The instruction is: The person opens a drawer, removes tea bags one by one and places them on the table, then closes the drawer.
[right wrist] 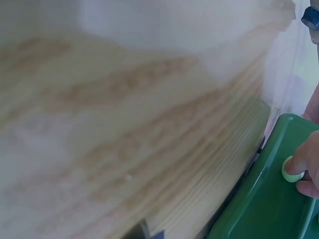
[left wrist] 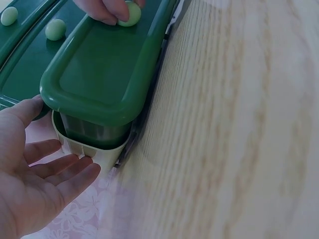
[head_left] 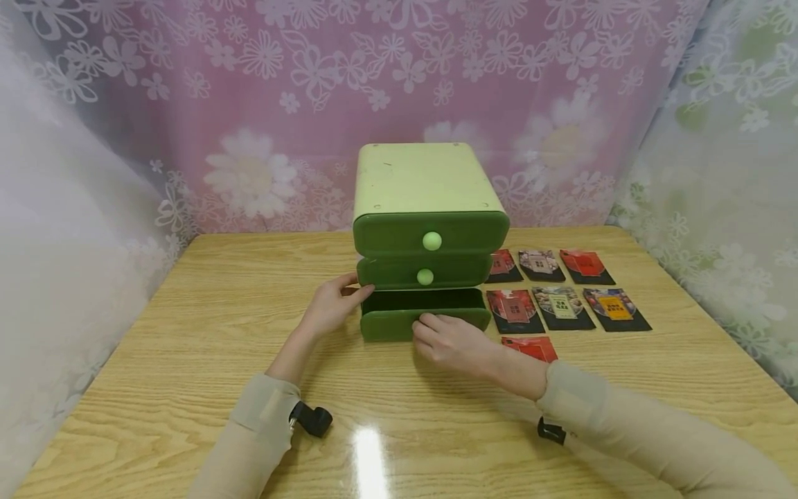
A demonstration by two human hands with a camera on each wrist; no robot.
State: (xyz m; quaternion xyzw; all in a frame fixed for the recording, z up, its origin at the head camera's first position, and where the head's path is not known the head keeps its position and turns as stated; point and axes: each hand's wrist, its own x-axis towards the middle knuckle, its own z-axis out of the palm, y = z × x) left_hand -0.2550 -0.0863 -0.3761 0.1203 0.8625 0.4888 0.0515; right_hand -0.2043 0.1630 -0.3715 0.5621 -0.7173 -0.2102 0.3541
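Observation:
A cream cabinet (head_left: 424, 177) with three green drawers stands on the table. Its bottom drawer (head_left: 386, 326) is pulled partway out; the top drawer (head_left: 393, 234) and middle drawer (head_left: 391, 272) sit further back. My right hand (head_left: 451, 344) pinches the round pale-green knob (left wrist: 130, 15) of the bottom drawer, seen in both wrist views. At the cabinet's left side is my left hand (head_left: 333, 303), its fingers extended along the wall and its thumb by the middle drawer's edge. In the left wrist view those fingers (left wrist: 65, 172) reach the cream casing (left wrist: 102, 157).
Several flat packets with dark lower halves lie in rows right of the cabinet, among them a red packet (head_left: 587, 267) and an orange-labelled packet (head_left: 617, 310). Another red packet (head_left: 536, 348) lies partly behind my right forearm. Flowered curtains (head_left: 280, 118) surround the wooden table (head_left: 206, 312).

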